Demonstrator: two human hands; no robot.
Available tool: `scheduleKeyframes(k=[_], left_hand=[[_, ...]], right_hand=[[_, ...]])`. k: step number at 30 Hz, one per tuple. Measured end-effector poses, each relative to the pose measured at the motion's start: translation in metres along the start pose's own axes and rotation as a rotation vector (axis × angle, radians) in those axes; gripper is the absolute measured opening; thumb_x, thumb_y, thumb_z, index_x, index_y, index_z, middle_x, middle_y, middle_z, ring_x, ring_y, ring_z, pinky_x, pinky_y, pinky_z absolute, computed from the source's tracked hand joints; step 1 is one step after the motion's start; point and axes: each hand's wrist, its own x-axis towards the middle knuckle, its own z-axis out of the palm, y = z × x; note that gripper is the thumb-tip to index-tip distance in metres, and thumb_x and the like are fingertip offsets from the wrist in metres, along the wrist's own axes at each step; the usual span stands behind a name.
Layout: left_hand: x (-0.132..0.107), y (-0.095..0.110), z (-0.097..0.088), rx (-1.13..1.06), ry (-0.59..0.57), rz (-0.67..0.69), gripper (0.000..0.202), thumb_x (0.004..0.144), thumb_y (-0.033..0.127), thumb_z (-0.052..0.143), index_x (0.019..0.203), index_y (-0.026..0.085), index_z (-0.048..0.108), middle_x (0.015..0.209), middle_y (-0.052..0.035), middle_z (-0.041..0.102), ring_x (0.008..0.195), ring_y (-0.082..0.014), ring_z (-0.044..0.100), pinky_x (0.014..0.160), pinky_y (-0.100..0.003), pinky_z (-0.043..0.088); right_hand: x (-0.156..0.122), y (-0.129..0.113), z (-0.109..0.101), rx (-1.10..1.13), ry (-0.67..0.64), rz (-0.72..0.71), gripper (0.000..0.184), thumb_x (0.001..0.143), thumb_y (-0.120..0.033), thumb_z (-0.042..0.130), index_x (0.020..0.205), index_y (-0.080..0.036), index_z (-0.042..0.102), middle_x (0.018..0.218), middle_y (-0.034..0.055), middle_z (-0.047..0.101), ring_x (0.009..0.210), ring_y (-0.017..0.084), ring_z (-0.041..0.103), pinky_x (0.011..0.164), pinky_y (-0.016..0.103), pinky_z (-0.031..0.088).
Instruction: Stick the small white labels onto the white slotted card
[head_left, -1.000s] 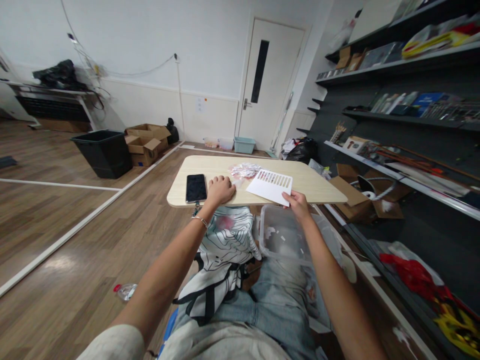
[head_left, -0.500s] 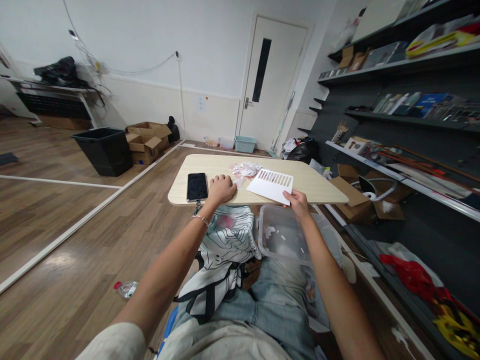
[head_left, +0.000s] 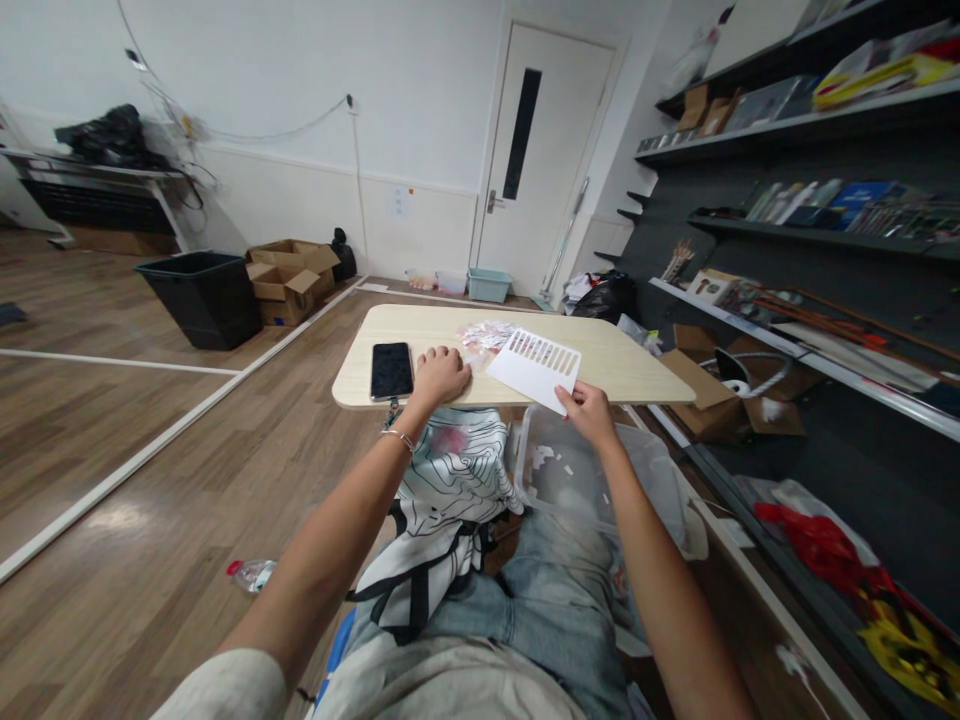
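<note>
Between the thumb and fingers of my right hand (head_left: 589, 410) is the lower right corner of a white card with a row of slots (head_left: 534, 382). Several slots show dark or reddish bits; the others look table-coloured. My left hand (head_left: 441, 375) rests on the pale tabletop (head_left: 630, 365), fingers curled down and closed; anything under the fingertips is hidden. By its thumb lies some clear plastic (head_left: 474, 358). Behind the card is a loose heap of small white and reddish pieces (head_left: 487, 335). A dark-screened phone (head_left: 391, 371) lies left of my left hand.
Under the table's near edge stands a clear plastic bin (head_left: 555, 480) with white scraps. Patterned black-and-white fabric (head_left: 457, 480) lies over my lap. A bottle (head_left: 253, 575) is on the floor at left. Crowded shelves (head_left: 810, 235) line the right side; a black bin (head_left: 202, 305) stands at left.
The card in my right hand has shifted slightly left and turned a little, its slotted edge now higher in view. My left hand stays nearly in place. The whole view has shifted slightly.
</note>
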Motion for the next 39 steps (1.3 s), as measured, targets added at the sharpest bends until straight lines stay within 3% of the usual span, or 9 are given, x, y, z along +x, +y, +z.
scheduleKeyframes(k=[30, 39], left_hand=[[-0.003, 0.002, -0.002, 0.01, 0.023, 0.008, 0.045, 0.104, 0.045, 0.041, 0.129, 0.017, 0.066, 0.144, -0.02, 0.064, 0.136, -0.0361, 0.055, 0.113, -0.05, 0.041], [-0.002, 0.002, -0.003, -0.003, 0.018, 0.007, 0.044, 0.103, 0.045, 0.041, 0.128, 0.018, 0.066, 0.143, -0.0189, 0.064, 0.136, -0.0354, 0.055, 0.114, -0.05, 0.041]], right_hand=[[-0.003, -0.009, -0.001, -0.057, 0.006, -0.029, 0.048, 0.085, -0.064, 0.065, 0.081, -0.017, 0.073, 0.065, 0.0063, 0.07, 0.053, 0.02, 0.061, 0.05, 0.029, 0.045], [-0.009, -0.016, -0.002, -0.173, 0.043, -0.062, 0.046, 0.086, -0.062, 0.064, 0.083, -0.018, 0.077, 0.06, 0.0056, 0.069, 0.064, 0.024, 0.067, 0.055, 0.029, 0.048]])
